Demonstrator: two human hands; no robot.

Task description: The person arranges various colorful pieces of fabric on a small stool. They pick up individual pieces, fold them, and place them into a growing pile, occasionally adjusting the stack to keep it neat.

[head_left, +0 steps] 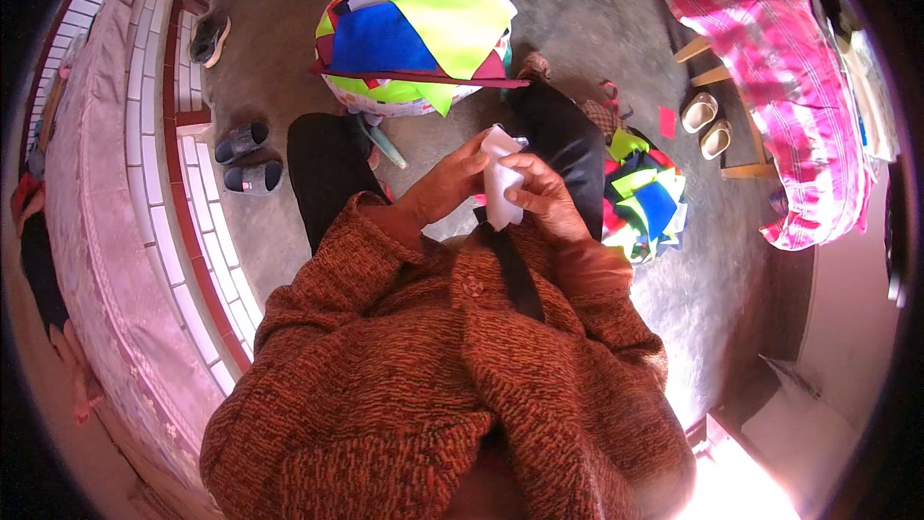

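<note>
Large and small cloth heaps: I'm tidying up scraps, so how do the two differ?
The large heap is much bigger than the small heap. The large heap lies near the top of the view; the small heap sits beside the right leg. The large heap shows broad, spread pieces, the small heap a tighter jumble. Both include lime-green and blue cloth.

We take this for a home: dark grey slippers (252, 178) at left, cream slip-on shoes (701, 113) and draped pink-white plaid cloth (765, 63) at right.
</note>
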